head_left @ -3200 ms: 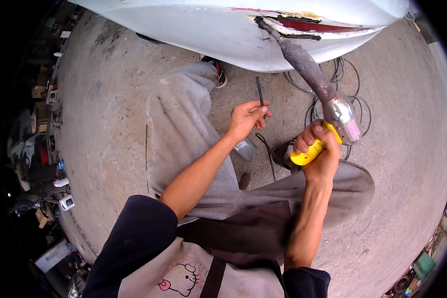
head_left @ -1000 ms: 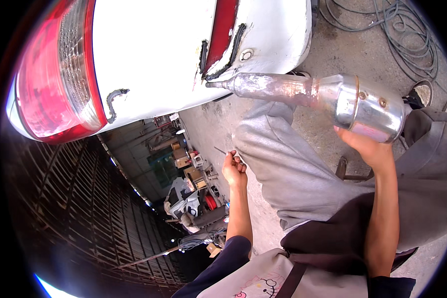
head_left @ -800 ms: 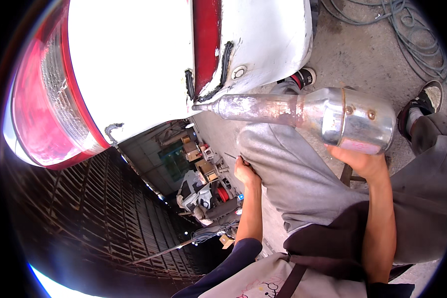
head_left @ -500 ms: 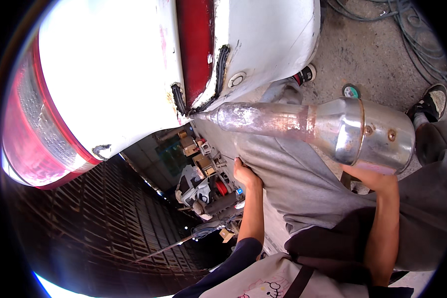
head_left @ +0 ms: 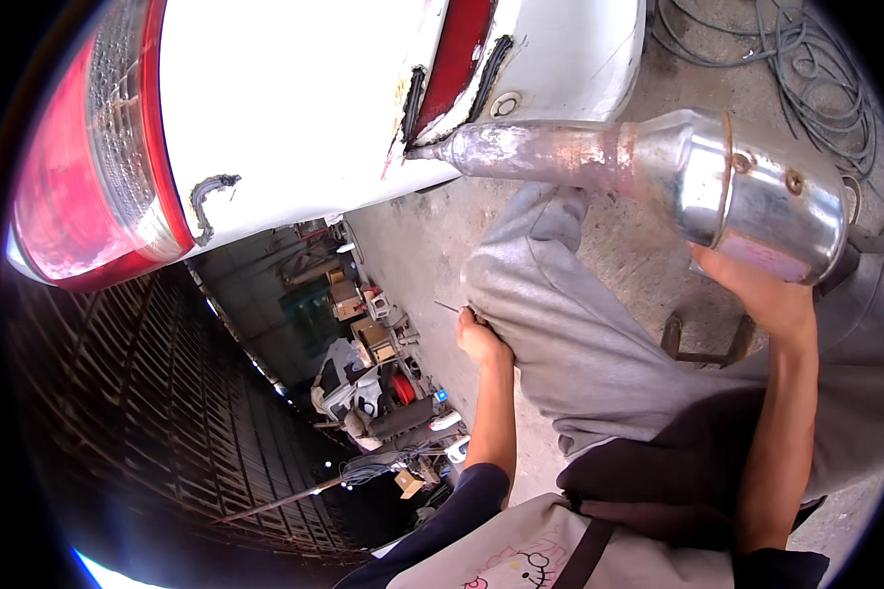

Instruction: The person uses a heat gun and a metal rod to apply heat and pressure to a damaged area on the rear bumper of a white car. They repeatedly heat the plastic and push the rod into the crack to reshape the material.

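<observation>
My right hand [head_left: 761,294] is closed beneath the wide end of a steel-barrelled hot-air gun [head_left: 560,152]; the barrel hides its grip. The gun's narrow nozzle points left, its tip at the lower end of a red gap in a white car bumper [head_left: 295,108]. Rough black seams [head_left: 491,74] run along both sides of that gap, and chipped paint surrounds them. Beside my knee, my left hand [head_left: 483,342] is closed on a thin dark rod [head_left: 446,306] that sticks out past the fingers, well apart from the bumper.
A red and clear tail light [head_left: 88,157] borders the bumper at left, near a short black seam [head_left: 206,201]. Coiled hoses [head_left: 825,88] lie on the concrete at far right. Boxes [head_left: 371,339] and clutter stand beyond my left arm. Stool legs [head_left: 673,339] show between my legs.
The view has shifted, so the bumper and gun sit higher and farther right. The nozzle stays at the gap's lower end. The rod in my left hand now shows more clearly; the shoes are hidden.
</observation>
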`<move>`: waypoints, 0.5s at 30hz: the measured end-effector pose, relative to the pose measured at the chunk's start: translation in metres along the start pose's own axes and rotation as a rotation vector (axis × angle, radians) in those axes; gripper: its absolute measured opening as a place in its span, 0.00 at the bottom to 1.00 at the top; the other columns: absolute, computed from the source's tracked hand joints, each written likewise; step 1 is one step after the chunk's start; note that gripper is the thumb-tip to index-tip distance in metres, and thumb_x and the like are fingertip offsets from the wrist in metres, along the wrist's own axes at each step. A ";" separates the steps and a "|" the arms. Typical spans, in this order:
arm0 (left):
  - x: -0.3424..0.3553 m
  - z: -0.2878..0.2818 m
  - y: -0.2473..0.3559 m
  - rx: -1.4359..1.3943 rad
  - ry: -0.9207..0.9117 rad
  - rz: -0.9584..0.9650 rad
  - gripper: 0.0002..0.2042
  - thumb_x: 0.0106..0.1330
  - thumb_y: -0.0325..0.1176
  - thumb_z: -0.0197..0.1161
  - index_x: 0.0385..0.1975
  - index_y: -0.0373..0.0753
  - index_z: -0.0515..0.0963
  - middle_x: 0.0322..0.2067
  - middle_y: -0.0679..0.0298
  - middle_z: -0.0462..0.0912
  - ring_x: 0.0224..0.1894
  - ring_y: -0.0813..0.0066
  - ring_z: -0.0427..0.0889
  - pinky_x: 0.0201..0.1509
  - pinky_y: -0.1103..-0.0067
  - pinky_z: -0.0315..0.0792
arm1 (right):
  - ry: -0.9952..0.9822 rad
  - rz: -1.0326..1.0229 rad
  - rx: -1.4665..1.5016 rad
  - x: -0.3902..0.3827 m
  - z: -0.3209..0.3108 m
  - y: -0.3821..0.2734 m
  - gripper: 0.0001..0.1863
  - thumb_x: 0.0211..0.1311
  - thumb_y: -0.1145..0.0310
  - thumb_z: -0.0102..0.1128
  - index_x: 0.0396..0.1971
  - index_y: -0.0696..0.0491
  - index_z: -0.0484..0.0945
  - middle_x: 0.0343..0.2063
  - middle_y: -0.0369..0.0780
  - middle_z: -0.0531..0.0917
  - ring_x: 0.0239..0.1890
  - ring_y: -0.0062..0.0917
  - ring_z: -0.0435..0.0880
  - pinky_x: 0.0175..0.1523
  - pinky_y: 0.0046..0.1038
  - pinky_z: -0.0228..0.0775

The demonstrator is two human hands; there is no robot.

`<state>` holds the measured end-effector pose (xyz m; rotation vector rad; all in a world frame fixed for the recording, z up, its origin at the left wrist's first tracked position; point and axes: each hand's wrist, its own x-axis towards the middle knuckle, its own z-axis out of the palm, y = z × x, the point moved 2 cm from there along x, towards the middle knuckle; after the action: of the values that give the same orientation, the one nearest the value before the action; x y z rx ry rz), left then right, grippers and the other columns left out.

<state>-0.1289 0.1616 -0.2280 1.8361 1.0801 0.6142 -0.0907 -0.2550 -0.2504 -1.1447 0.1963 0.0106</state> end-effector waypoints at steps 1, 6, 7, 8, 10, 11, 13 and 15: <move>-0.003 0.000 0.001 -0.020 0.010 -0.011 0.15 0.69 0.34 0.49 0.16 0.46 0.65 0.17 0.76 0.63 0.22 0.83 0.60 0.29 0.81 0.57 | 0.028 0.004 0.017 0.003 0.000 -0.004 0.20 0.44 0.75 0.72 0.41 0.58 0.80 0.35 0.37 0.83 0.36 0.20 0.81 0.41 0.22 0.74; -0.002 -0.003 -0.012 -0.129 0.019 -0.017 0.15 0.68 0.33 0.50 0.15 0.47 0.63 0.15 0.76 0.61 0.19 0.84 0.57 0.25 0.82 0.54 | 0.104 -0.058 0.090 0.018 0.004 -0.030 0.13 0.45 0.76 0.68 0.34 0.57 0.79 0.28 0.32 0.80 0.30 0.16 0.76 0.35 0.20 0.69; -0.003 -0.003 -0.013 -0.143 0.022 -0.020 0.16 0.67 0.33 0.50 0.15 0.47 0.63 0.15 0.76 0.61 0.19 0.84 0.57 0.25 0.82 0.54 | 0.115 -0.089 0.097 0.021 0.005 -0.037 0.10 0.46 0.76 0.68 0.31 0.57 0.79 0.25 0.32 0.79 0.27 0.15 0.75 0.32 0.20 0.67; -0.002 -0.004 -0.014 -0.151 0.029 -0.028 0.16 0.67 0.33 0.50 0.14 0.47 0.63 0.15 0.76 0.61 0.18 0.83 0.57 0.25 0.82 0.53 | 0.100 -0.084 0.061 0.023 0.005 -0.041 0.07 0.47 0.74 0.67 0.27 0.56 0.78 0.22 0.31 0.77 0.24 0.15 0.73 0.30 0.20 0.64; 0.000 -0.006 -0.017 -0.160 0.044 -0.047 0.16 0.67 0.33 0.50 0.14 0.47 0.62 0.14 0.76 0.60 0.18 0.83 0.57 0.24 0.82 0.53 | 0.076 -0.067 -0.002 0.031 0.004 -0.053 0.06 0.48 0.72 0.65 0.22 0.55 0.76 0.17 0.31 0.75 0.20 0.15 0.71 0.27 0.20 0.61; 0.000 -0.007 -0.017 -0.159 0.039 -0.058 0.16 0.67 0.33 0.50 0.14 0.47 0.62 0.14 0.75 0.60 0.17 0.83 0.57 0.24 0.82 0.53 | 0.068 -0.052 -0.029 0.033 0.004 -0.057 0.06 0.49 0.72 0.65 0.21 0.55 0.76 0.16 0.31 0.74 0.19 0.15 0.71 0.26 0.20 0.61; -0.001 -0.008 -0.018 -0.153 0.030 -0.080 0.17 0.67 0.33 0.49 0.13 0.47 0.62 0.14 0.75 0.61 0.17 0.83 0.57 0.24 0.82 0.53 | 0.067 -0.016 -0.061 0.035 0.005 -0.063 0.05 0.49 0.72 0.62 0.22 0.55 0.76 0.16 0.31 0.74 0.19 0.14 0.70 0.26 0.19 0.60; -0.002 -0.008 -0.021 -0.160 0.039 -0.074 0.17 0.68 0.32 0.49 0.13 0.47 0.61 0.14 0.75 0.61 0.17 0.83 0.57 0.24 0.82 0.53 | 0.025 -0.031 -0.073 0.038 0.003 -0.065 0.04 0.49 0.73 0.60 0.22 0.56 0.75 0.16 0.31 0.73 0.19 0.14 0.70 0.25 0.19 0.59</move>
<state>-0.1448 0.1683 -0.2421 1.6461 1.0877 0.6757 -0.0456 -0.2826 -0.1969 -1.2207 0.2021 -0.0240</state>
